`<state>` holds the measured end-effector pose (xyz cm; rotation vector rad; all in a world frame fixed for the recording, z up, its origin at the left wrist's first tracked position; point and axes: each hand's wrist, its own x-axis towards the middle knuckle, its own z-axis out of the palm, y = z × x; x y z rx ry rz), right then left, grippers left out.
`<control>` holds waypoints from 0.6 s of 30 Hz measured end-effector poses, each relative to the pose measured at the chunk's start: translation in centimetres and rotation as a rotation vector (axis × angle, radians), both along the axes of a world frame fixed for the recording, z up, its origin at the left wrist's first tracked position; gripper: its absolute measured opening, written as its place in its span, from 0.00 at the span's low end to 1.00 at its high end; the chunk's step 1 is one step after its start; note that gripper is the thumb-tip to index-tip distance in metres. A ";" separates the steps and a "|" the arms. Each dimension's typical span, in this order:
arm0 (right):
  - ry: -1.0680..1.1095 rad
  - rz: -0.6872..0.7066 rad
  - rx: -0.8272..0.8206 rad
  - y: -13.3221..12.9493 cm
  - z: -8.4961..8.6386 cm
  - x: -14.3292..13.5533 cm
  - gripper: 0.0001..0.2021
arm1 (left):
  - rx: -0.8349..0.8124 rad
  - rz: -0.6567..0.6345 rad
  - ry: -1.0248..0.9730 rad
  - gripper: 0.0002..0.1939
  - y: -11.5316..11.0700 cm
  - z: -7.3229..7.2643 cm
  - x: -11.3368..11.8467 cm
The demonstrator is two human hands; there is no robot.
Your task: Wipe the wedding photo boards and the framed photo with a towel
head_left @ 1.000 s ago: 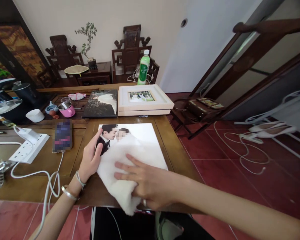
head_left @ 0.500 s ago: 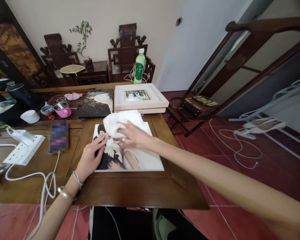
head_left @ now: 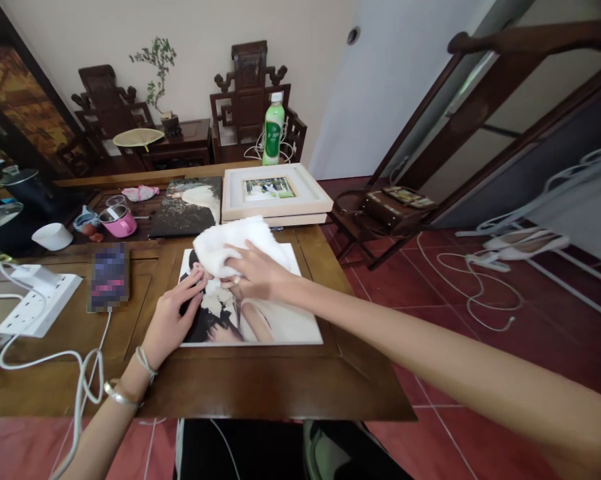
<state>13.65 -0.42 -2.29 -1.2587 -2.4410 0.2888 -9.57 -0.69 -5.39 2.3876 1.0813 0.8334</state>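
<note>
A large photo panel (head_left: 290,320) lies flat on the wooden table (head_left: 280,387), close to its front edge. On the panel's upper part rests a white cloth (head_left: 240,233), bunched under my right hand (head_left: 255,270), whose fingers grip it. The cloth and my right hand cover part of the picture. My left hand (head_left: 177,310) lies on the panel's left side, fingers stretched out, with the fingertips on the picture near the cloth's lower left corner. A bangle and a pale band circle my left wrist.
Behind the panel are stacked white frames (head_left: 230,210), a dark photo panel (head_left: 180,220) and a green bottle (head_left: 273,130). To the left lie a phone (head_left: 109,277) on a cable, a power strip (head_left: 40,303), a pink cup (head_left: 120,222) and a white cup (head_left: 53,236).
The whole view has shifted slightly, so things appear a little further left. Both hands keep nearly the same places on the panel, my right hand still holding the cloth.
</note>
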 end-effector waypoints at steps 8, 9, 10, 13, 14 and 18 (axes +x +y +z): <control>-0.025 -0.199 0.051 -3.1 -1.4 7.3 0.14 | -0.050 0.005 -0.027 0.18 0.0 0.3 0.1; -0.030 -0.207 0.049 -3.8 -1.5 7.0 0.14 | -0.052 0.006 -0.030 0.18 0.0 0.2 0.1; -0.037 -0.213 0.043 -4.8 -1.6 6.4 0.14 | -0.053 0.007 -0.030 0.18 0.0 0.2 0.0; -0.060 -0.200 0.006 -9.4 -1.7 3.8 0.15 | -0.055 0.010 -0.026 0.18 0.1 0.1 0.0; -0.064 -0.177 -0.001 -11.3 -1.7 2.8 0.15 | -0.053 0.009 -0.022 0.18 0.1 0.1 0.0; -0.055 -0.039 0.002 -16.8 -1.9 0.4 0.09 | -0.026 -0.004 -0.020 0.18 0.1 0.0 0.0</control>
